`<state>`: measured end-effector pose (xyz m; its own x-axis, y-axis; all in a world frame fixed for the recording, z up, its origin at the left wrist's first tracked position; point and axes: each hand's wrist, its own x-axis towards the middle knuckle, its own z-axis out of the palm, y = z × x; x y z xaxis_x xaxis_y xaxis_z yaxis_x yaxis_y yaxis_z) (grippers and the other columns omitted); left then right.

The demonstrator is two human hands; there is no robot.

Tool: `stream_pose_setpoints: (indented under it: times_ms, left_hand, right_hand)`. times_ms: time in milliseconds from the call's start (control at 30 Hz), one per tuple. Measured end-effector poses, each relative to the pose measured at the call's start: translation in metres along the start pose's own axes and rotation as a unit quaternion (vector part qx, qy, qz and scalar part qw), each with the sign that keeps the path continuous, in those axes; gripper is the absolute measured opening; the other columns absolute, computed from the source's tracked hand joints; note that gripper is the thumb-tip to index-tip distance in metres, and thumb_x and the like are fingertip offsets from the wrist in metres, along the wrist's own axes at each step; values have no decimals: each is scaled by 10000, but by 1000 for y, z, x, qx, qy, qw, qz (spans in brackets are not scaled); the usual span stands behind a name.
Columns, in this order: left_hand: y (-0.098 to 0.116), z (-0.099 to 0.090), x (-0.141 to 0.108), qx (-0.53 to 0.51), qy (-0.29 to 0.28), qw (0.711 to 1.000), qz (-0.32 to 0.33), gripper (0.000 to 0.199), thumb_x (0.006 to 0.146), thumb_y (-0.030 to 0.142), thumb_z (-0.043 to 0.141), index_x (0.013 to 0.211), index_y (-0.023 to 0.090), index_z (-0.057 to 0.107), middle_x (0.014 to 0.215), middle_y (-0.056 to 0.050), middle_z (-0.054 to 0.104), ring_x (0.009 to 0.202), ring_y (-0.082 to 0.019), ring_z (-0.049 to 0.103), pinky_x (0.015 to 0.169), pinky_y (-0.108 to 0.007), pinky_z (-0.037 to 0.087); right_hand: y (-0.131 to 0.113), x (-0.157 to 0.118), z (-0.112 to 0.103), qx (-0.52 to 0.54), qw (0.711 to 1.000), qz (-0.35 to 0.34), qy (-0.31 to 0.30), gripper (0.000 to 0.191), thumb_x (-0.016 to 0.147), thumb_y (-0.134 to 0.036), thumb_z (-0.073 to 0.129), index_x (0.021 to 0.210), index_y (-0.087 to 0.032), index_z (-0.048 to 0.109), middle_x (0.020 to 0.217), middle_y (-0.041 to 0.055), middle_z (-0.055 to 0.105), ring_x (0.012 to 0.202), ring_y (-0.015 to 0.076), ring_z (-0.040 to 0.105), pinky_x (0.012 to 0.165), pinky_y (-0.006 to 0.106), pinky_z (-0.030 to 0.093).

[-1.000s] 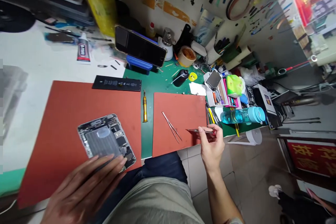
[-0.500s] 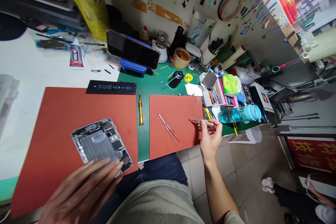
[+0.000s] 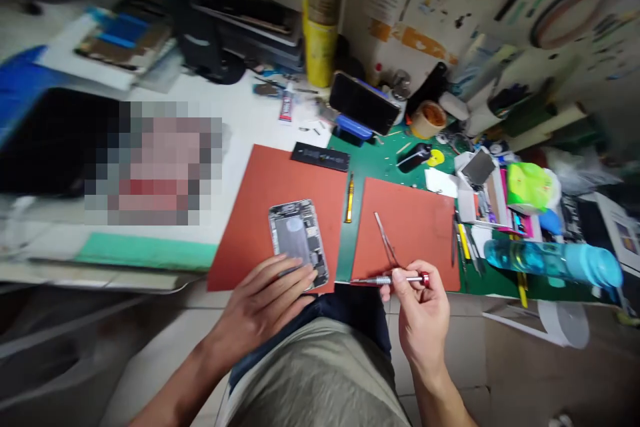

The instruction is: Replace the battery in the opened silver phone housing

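Step prob. steadying: L hand (image 3: pixel 267 293) laid over open phone (image 3: pixel 295 237), grip can't tell; R hand (image 3: pixel 424 313) pinching screwdriver (image 3: pixel 384 279), tip off phone; next needs careful aim.

- One opened, silver-edged phone (image 3: pixel 295 233), under the left hand (image 3: pixel 273 287)
- Two screwdrivers: one red-capped silver metal screwdriver (image 3: pixel 384 279) in the right hand (image 3: pixel 423 313); one slim gold metal screwdriver (image 3: pixel 349 200), beyond and between both hands
- Two flat red-orange mats (image 3: pixel 247 210), one near each hand
- One flat black rectangular battery (image 3: pixel 320 156), beyond the left hand
- One pair of silver metal tweezers (image 3: pixel 383 232), near the right hand
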<state>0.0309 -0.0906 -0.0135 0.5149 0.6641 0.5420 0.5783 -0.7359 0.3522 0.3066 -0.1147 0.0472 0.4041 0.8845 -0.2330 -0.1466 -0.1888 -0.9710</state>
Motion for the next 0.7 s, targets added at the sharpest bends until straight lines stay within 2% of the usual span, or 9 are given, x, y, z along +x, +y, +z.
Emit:
stream_pose_setpoints:
  times_ms: [100,200,700]
  left_hand:
    - [4,-1,0,-9,-11,1000,-24,310,1018,212,748,1322,160,723,1208,-36,828,1203,-241,711,1187,-462,533]
    - [5,-1,0,-17,-18,999,-41,290,1040,251,721,1317,167,721,1217,-44,824,1192,-244,705,1145,-470,552]
    - [5,1,-1,-32,12,999,-39,314,1023,138,683,1336,135,709,1240,-49,822,1182,-236,704,1129,-471,567]
  right_hand:
    - [14,-17,21,2,998,44,-44,324,919,-379,887,1024,-228,621,749,-43,726,586,135,733,590,235,615]
    - [24,-23,34,-2,997,62,-53,340,909,-392,897,1020,-225,623,747,-51,719,590,131,734,600,234,620]
    - [24,-20,49,-37,996,57,-50,345,905,-422,893,980,-225,619,666,-77,664,530,125,692,556,223,572]
